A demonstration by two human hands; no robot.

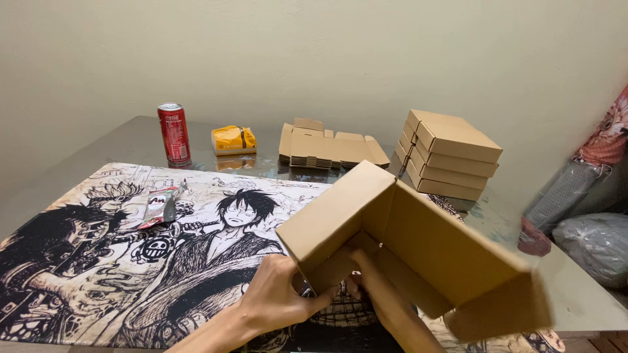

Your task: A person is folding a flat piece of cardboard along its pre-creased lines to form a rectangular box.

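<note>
Two hands hold a brown cardboard box (418, 248) up over the counter (131, 140), near the front edge. The box is half folded and tipped, with its open side facing down toward the person. The left hand (278, 294) is curled around the box's left wall, thumb pressed on the card. The right hand (379, 287) reaches up inside the box from below — its fingers are partly hidden, but they press on the inner flaps.

Under the hands lies a big mat (118, 261) with black-and-white cartoon drawings. A small silver and red packet (160, 208) rests on it. Farther back stand a red drink can (174, 134) and a yellow packet (233, 140). Beside them is a pile of flat unfolded boxes (330, 150), and to its right a stack of finished boxes (448, 155).
</note>
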